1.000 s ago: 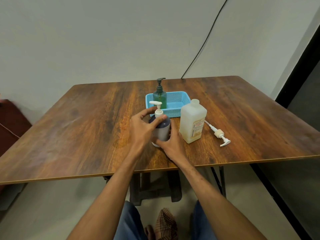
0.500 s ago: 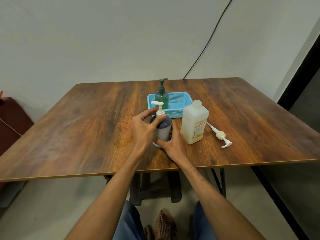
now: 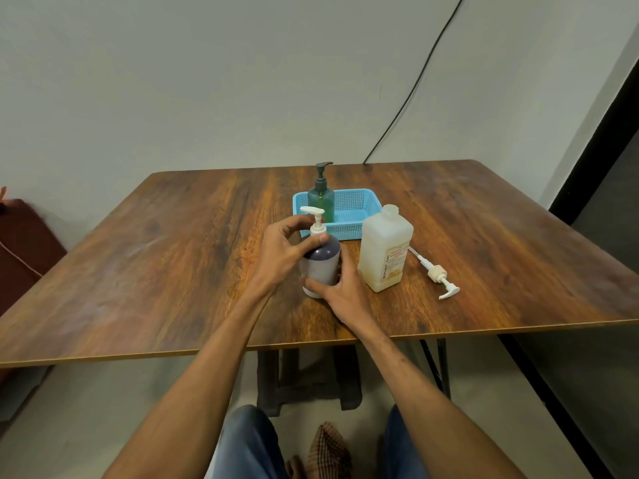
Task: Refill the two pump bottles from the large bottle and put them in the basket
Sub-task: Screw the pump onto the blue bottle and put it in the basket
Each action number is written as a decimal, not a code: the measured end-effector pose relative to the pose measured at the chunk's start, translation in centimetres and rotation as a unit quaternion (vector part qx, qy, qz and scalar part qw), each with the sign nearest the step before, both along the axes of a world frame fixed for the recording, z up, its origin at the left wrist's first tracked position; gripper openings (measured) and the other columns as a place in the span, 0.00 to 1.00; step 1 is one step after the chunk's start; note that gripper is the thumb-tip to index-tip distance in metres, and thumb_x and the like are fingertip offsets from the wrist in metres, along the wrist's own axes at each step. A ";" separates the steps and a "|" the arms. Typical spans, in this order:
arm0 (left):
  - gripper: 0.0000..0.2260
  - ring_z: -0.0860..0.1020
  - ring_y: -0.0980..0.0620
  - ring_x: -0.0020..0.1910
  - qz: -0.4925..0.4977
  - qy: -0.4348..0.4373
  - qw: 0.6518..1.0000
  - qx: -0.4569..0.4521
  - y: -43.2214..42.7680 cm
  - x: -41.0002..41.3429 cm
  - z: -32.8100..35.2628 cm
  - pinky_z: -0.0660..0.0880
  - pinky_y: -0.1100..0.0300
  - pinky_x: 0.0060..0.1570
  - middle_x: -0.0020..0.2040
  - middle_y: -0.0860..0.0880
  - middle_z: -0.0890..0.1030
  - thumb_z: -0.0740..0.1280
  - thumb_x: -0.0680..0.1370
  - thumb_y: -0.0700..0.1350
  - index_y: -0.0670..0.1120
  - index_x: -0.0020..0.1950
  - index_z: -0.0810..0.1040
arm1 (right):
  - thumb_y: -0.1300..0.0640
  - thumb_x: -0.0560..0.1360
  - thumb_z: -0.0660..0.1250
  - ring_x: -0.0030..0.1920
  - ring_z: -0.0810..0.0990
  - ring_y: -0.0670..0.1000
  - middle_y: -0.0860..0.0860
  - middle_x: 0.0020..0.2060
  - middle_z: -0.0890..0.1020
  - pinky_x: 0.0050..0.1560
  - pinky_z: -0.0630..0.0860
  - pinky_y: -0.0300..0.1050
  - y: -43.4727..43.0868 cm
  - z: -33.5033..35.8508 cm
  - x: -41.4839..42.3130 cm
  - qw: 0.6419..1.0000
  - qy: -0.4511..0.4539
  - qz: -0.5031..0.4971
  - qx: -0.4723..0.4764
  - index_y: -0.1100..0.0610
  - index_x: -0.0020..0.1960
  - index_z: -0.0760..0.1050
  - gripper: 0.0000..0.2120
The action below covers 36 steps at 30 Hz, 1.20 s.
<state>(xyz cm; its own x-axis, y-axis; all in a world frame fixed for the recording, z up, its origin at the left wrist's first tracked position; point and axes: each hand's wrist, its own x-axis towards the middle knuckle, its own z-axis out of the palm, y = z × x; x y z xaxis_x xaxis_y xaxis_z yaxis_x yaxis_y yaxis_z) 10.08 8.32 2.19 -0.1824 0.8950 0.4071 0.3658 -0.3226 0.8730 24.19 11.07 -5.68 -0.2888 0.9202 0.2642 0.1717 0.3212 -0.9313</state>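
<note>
A dark purple pump bottle (image 3: 323, 262) with a white pump head stands upright on the wooden table (image 3: 173, 257). My left hand (image 3: 281, 252) grips its pump collar from the left, thumb and fingers around the neck. My right hand (image 3: 340, 290) holds the bottle's lower body from the front right. A green pump bottle (image 3: 321, 198) with a dark pump stands in the left part of the blue basket (image 3: 359, 205) behind. To the right, the large translucent bottle (image 3: 385, 250) stands uncapped. Its white pump (image 3: 437, 276) lies on the table beside it.
A black cable runs down the wall to the table's back edge (image 3: 408, 98). A dark red object (image 3: 24, 247) sits left of the table. The table's near edge runs just below my forearms. My knees and the table legs show underneath.
My left fingers have shifted slightly around the pump collar of the purple bottle. Both hands stay on the bottle, which has not left its spot.
</note>
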 end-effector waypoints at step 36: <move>0.35 0.81 0.51 0.55 0.101 0.058 0.992 0.052 15.1 4.4 3.0 0.81 0.49 0.58 0.59 0.49 0.84 0.85 0.61 0.53 0.46 0.66 0.80 | 0.44 0.71 0.76 0.70 0.67 0.41 0.38 0.68 0.71 0.71 0.66 0.44 -0.2 -0.7 1.9 0.986 -0.162 0.030 -0.019 0.40 0.76 0.61 0.39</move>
<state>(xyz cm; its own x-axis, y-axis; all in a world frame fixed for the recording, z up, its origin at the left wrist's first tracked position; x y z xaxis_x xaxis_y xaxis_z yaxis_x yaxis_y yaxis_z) 14.43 23.43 5.20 -0.2998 0.7971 0.5242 0.5282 -0.3188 0.7870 26.05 10.88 -6.39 -0.4070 0.9062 0.1148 0.4432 0.3058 -0.8426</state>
